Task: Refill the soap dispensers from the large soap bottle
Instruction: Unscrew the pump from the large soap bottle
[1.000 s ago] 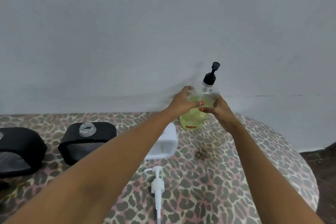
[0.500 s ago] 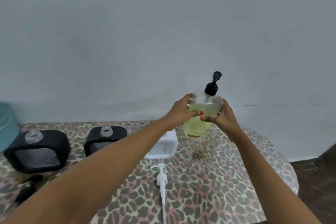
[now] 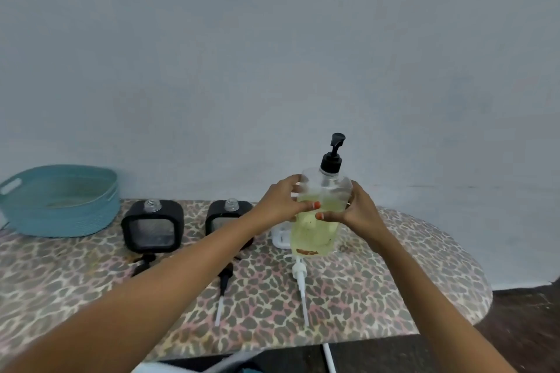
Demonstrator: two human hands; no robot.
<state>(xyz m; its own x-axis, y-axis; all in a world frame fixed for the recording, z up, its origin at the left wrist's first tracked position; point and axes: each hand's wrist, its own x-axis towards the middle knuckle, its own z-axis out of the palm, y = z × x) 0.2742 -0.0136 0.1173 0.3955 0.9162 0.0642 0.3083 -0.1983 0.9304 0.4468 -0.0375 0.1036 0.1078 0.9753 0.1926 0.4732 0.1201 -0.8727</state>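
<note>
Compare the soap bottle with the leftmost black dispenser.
The bottle is clear with yellow-green soap; the dispenser is black. The left hand and right hand hold the bottle; the dispenser stands free on the table. The bottle's pump is on; the dispenser's neck is open. Both are roughly upright.

We seem to be in a room of a home. A rounded table under a leopard-print cloth (image 3: 394, 297) fills the lower frame, set against a plain pale grey painted wall (image 3: 272, 54). A teal plastic handled basket (image 3: 60, 221) at middle left, a clear pump bottle of yellow-green soap (image 3: 312, 233) at centre, and dark brown floor (image 3: 521, 327) at lower right look domestic.
</note>
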